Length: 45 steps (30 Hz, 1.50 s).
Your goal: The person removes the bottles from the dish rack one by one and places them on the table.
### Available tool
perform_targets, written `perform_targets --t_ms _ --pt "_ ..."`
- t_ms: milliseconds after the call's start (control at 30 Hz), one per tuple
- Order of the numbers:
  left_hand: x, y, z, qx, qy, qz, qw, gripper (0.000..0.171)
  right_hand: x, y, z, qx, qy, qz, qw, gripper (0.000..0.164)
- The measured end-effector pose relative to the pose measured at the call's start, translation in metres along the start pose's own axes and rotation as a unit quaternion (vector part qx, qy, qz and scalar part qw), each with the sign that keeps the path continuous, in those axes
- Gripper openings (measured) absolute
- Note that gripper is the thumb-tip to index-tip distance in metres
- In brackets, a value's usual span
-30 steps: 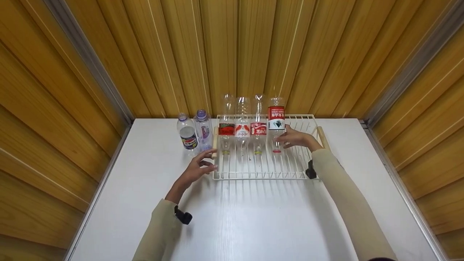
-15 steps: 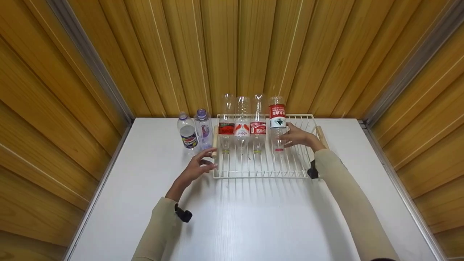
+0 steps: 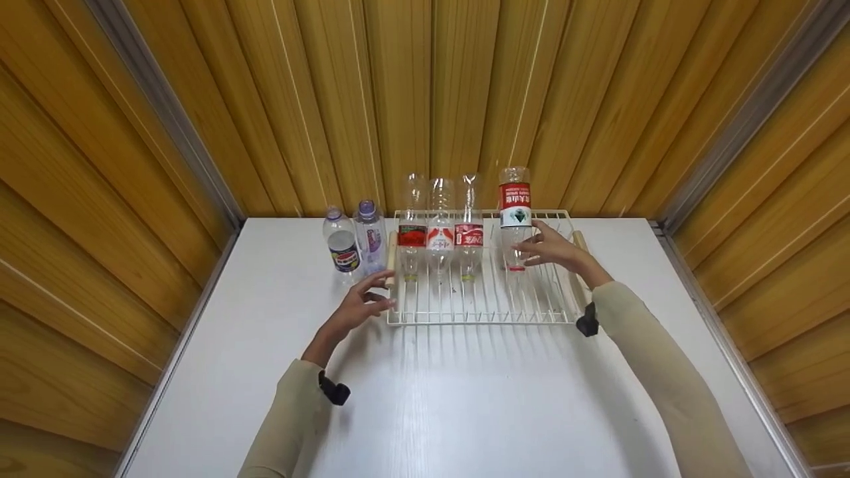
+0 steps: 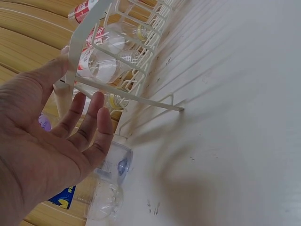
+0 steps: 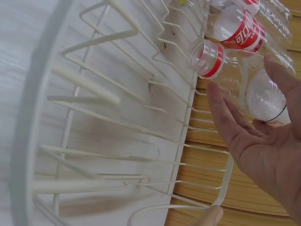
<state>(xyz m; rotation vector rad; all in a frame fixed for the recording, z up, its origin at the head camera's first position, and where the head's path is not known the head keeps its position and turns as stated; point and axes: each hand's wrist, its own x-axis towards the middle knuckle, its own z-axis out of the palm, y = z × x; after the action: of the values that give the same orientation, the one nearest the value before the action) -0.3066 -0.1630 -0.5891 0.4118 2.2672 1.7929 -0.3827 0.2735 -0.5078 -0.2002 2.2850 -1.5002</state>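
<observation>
My right hand (image 3: 552, 249) holds a clear plastic bottle (image 3: 515, 206) with a red and white label, neck down, over the right half of the white wire rack (image 3: 478, 324). Thumb and fingers lie around its lower part; the bottle's red neck ring (image 5: 215, 61) shows in the right wrist view. Three more clear bottles stand neck down in the rack: a red-and-black-labelled bottle (image 3: 412, 236), a white-labelled bottle (image 3: 441, 238) and a red-labelled bottle (image 3: 469, 234). At the rack's left end, my left hand (image 3: 352, 311) touches the frame by the wooden handle (image 3: 392, 255), fingers loosely bent.
Left of the rack, a bottle with a dark blue label (image 3: 345, 255) and a purple-tinted bottle (image 3: 370, 236) stand neck up on the white table (image 3: 451, 405). Wood-panelled walls (image 3: 465, 93) close off the back and sides. A second wooden handle (image 3: 580, 255) is on the rack's right end.
My right hand has shifted rightward and slightly up with its bottle, widening the gap to the three others. My left hand stays at the rack's left end.
</observation>
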Motion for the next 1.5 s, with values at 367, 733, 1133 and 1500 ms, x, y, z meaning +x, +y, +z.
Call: perform_targets --t_ms 367,733,1133,1500 --pt "0.001 -0.001 0.000 -0.007 0.002 -0.006 1.0000 0.065 -0.032 -0.009 0.013 0.002 0.019 -0.040 0.999 0.097" --pt "0.002 -0.001 0.002 -0.013 -0.001 -0.010 0.9999 0.066 -0.052 -0.014 0.027 0.006 -0.004 -0.067 0.998 0.083" --pt "-0.002 -0.002 -0.002 -0.014 0.015 -0.018 0.9996 0.064 -0.052 -0.013 0.035 0.036 -0.012 -0.080 0.996 0.068" --pt "-0.003 0.000 0.002 -0.010 0.004 0.000 0.9999 0.064 -0.058 -0.005 0.035 0.049 -0.028 -0.121 0.991 0.057"
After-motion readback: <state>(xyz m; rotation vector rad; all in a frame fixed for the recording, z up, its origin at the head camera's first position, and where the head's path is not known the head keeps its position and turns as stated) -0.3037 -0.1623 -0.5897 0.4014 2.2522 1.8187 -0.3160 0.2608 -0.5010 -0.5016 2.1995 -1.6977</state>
